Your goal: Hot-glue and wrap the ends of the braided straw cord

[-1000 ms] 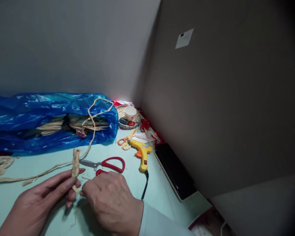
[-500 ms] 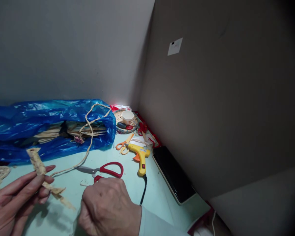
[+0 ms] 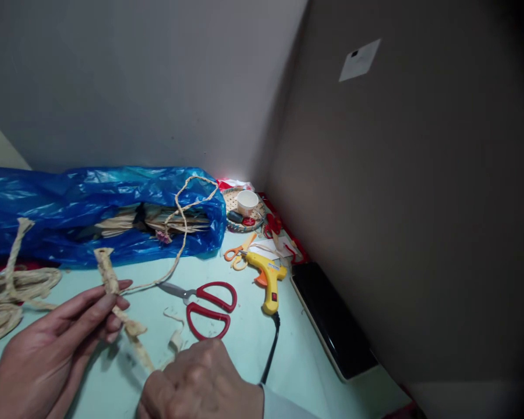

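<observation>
My left hand [image 3: 59, 343] pinches a short braided straw piece [image 3: 113, 294] between thumb and fingers, its top end sticking up and its frayed lower end trailing down to the right. My right hand [image 3: 198, 384] is curled closed at the bottom edge, gripping the loose straw strands [image 3: 146, 359] that run from the braid. Red-handled scissors [image 3: 205, 302] lie on the pale green table [image 3: 297, 361] just beyond my right hand. A thin straw rope [image 3: 179, 233] runs from near my left hand up into a blue plastic bag [image 3: 87, 212].
A yellow glue gun [image 3: 268, 278] with a black cord lies right of the scissors. Orange scissors [image 3: 238, 255], a woven tray [image 3: 233, 201] with a white cup [image 3: 247, 202], and a black tablet [image 3: 332, 317] sit along the right wall. Coiled rope [image 3: 9, 291] lies at the left.
My left hand carried the braid away to the left, then back toward the middle. My right hand dropped lower in the picture. The view swung left, so the table items sit further right.
</observation>
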Tool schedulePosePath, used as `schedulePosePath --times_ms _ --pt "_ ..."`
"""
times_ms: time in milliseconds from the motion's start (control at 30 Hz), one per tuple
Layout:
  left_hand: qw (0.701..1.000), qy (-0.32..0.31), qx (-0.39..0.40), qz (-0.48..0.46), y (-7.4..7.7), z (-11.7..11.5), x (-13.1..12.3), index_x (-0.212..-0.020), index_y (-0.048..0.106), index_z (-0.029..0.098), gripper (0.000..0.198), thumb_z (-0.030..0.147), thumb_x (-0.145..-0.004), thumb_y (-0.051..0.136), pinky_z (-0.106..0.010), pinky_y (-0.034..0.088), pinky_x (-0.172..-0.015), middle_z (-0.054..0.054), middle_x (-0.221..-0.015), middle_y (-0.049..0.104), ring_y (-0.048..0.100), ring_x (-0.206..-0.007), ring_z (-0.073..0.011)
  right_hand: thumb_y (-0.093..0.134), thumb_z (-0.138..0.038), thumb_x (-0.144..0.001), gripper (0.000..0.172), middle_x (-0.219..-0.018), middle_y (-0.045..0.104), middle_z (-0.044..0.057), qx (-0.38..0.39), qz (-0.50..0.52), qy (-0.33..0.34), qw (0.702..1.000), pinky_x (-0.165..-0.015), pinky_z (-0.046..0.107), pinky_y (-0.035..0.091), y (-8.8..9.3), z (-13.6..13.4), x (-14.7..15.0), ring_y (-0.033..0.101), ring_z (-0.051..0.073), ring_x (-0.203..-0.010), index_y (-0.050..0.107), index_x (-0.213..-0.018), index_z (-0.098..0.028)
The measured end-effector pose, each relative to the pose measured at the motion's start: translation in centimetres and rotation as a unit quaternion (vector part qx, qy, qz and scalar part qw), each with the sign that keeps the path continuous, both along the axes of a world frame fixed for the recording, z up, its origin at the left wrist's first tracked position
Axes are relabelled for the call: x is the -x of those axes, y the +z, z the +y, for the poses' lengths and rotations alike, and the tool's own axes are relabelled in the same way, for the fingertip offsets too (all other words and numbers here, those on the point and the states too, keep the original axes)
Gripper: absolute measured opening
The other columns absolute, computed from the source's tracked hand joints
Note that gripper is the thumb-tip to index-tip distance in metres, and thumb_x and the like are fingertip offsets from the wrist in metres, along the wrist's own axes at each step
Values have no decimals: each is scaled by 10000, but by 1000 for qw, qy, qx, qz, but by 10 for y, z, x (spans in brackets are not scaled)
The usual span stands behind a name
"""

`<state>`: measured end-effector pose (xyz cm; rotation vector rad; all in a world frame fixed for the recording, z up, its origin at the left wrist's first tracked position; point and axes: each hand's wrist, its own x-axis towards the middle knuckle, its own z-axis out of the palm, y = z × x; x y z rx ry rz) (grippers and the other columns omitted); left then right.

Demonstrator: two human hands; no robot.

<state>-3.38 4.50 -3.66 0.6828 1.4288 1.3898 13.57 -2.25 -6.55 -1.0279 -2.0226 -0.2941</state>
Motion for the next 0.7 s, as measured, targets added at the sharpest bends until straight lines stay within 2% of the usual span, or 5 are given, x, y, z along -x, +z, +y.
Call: schedulePosePath --times_ms 100,233,467,600,700 --pt "1000 -13 -17 -23 1 -1 2 -942 827 253 419 125 -546 880 -98 599 -616 37 -857 822 695 -646 -100 520 -246 -838 229 -471 510 -47 44 18 30 998 -411 322 163 9 2 -10 380 123 -390 490 -613 -222" --pt "999 -13 -8 -41 17 -4 -2 -856 824 197 405 165 -463 918 -105 575 -515 12 -749 778 633 -566 -89 439 -191 -970 338 -535 558 -42 141 29 67 987 -483 286 312 26 11 -35 469 114 -460 503 -639 -216" --pt "996 -34 -40 -75 44 -13 -12 -822 821 153 356 245 -503 951 -130 526 -484 -11 -700 736 582 -542 -86 437 -99 -1007 217 -832 734 69 195 61 29 978 -700 254 489 29 26 -58 690 178 -762 644 -1019 -160" --pt "992 -69 -56 -89 43 -17 -8 -817 816 163 337 319 -556 964 -147 499 -492 -14 -700 723 561 -560 -93 435 -128 -995 213 -785 690 53 210 51 14 976 -659 249 469 28 25 -51 641 171 -702 627 -912 -172" --pt "990 -83 -65 -96 40 -17 -5 -833 821 189 346 364 -568 960 -158 496 -508 -25 -739 741 564 -590 -106 421 -134 -959 244 -632 544 -15 215 50 -5 975 -536 240 362 28 24 -46 474 129 -527 534 -754 -201"
